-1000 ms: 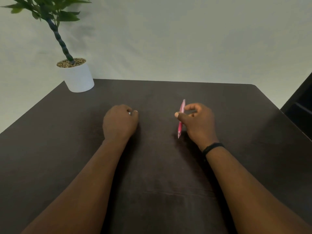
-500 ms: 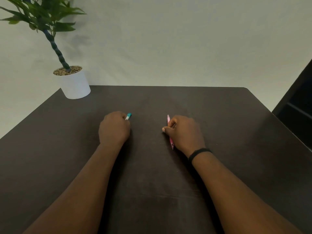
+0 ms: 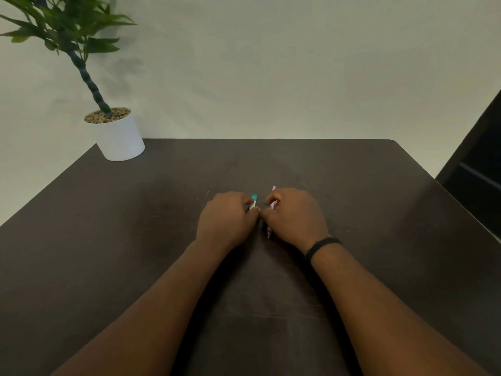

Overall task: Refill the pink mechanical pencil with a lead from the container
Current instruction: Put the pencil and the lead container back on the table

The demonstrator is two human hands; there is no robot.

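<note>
My left hand (image 3: 226,221) is closed around a small lead container (image 3: 253,201) whose teal and white end sticks out past my fingers. My right hand (image 3: 294,217) grips the pink mechanical pencil (image 3: 272,204); its top pokes out above my fingers and its tip shows below my palm. Both hands rest knuckle to knuckle over the middle of the dark table (image 3: 135,240), fingertips almost touching. Most of the container and the pencil's barrel are hidden inside my fists.
A white pot (image 3: 120,139) with a green plant (image 3: 67,28) stands at the table's far left corner. A dark piece of furniture (image 3: 477,169) sits off the table's right edge. A black band circles my right wrist (image 3: 322,246).
My two hands have come together at the table's middle. The container's teal end now shows beyond my left fingers. The pencil has tilted and sunk deeper into my right fist.
</note>
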